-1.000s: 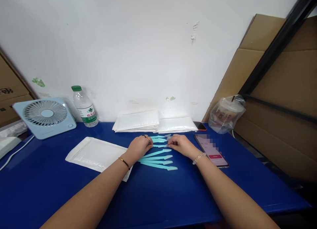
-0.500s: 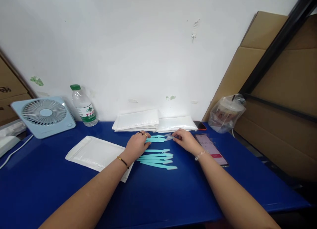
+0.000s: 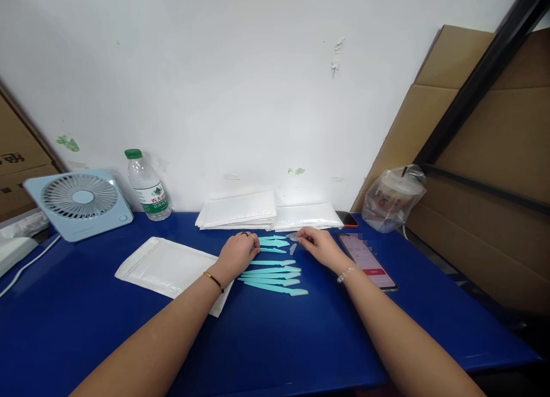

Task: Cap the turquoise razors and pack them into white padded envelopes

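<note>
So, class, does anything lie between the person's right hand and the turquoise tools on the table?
Yes: a small translucent piece lies between the right hand and the tip of a turquoise tool. Another piece lies beside that hand. Nothing visible stands between that hand and the tools nearest the person.

Wears on the left hand [image 3: 236,255] a dark ring [image 3: 244,233] and a gold ring [image 3: 252,237], both thin (too small to make out any finer detail). Has on the left wrist a slim bracelet [image 3: 213,280], gold along one stretch and black along another, curving closely round. Shows on the right wrist a string of beads [image 3: 346,273], clear and whitish, rounded, glassy and bumpy in outline, a little thicker than the bracelet, with forearms [image 3: 172,333] bare and tapering towards both wrists.
</note>
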`<action>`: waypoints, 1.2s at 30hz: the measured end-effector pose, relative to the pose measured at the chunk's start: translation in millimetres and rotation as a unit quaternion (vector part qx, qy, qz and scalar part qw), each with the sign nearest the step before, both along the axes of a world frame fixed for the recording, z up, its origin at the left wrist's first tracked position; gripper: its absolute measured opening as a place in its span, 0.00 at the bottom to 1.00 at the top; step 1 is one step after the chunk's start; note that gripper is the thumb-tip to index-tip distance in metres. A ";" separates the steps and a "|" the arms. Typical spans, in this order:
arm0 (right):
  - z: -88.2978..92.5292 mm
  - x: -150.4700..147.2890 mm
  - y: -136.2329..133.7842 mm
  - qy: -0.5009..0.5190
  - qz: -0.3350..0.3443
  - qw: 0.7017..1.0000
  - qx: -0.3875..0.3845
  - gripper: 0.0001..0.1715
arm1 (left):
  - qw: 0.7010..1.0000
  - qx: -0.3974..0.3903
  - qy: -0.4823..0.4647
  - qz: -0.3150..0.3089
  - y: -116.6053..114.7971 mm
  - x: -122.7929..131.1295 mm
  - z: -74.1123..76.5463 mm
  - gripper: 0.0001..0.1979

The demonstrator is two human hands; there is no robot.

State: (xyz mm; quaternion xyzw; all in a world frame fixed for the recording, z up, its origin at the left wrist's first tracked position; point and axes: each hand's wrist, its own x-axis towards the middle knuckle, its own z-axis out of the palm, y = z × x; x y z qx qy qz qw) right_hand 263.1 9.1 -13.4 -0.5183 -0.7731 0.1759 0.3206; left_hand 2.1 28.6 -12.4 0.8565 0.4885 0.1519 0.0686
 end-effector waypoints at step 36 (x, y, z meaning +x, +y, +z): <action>-6.4 -4.4 2.1 -0.042 0.042 0.998 0.011 0.09 | 0.998 -0.008 -0.051 -0.035 -1.4 -2.9 3.1 0.10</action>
